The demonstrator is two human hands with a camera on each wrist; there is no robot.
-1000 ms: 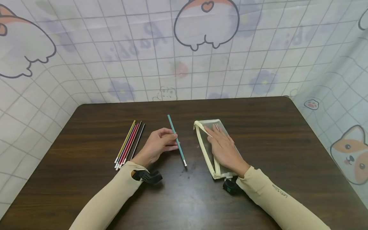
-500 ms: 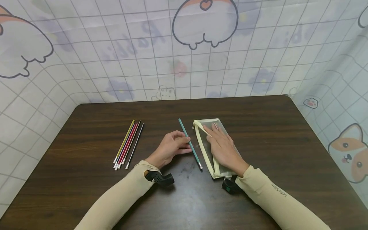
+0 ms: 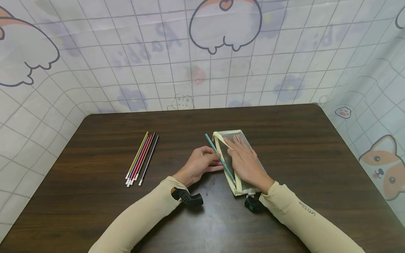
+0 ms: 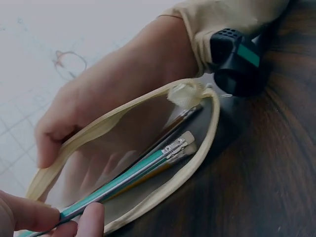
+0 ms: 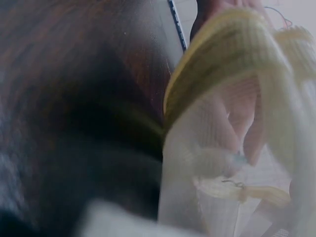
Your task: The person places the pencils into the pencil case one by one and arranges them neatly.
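Observation:
My left hand (image 3: pixel 199 163) pinches a teal pencil (image 3: pixel 210 142) between thumb and fingers, its eraser end pointing toward me. In the left wrist view the eraser end of the teal pencil (image 4: pixel 133 173) lies within the unzipped mouth of a see-through mesh pencil case (image 3: pixel 232 134) with a cream zipper edge. Other pencils show inside, among them a dark one (image 4: pixel 185 116). My right hand (image 3: pixel 246 163) lies over the case and holds the upper zipper edge back. Through the mesh in the right wrist view, fingers (image 5: pixel 242 111) show blurred.
To the left, several pencils (image 3: pixel 140 160) with white erasers lie side by side on the dark wooden table (image 3: pixel 294 147); a grey pencil (image 3: pixel 149 160) lies slightly apart. A cloth with a grid and cartoon animals (image 3: pixel 139 80) hangs behind and beside the table.
My left hand has carried the teal pencil rightward, away from the other pencils, and its eraser end is now in the case's mouth. My right hand has stayed on the case.

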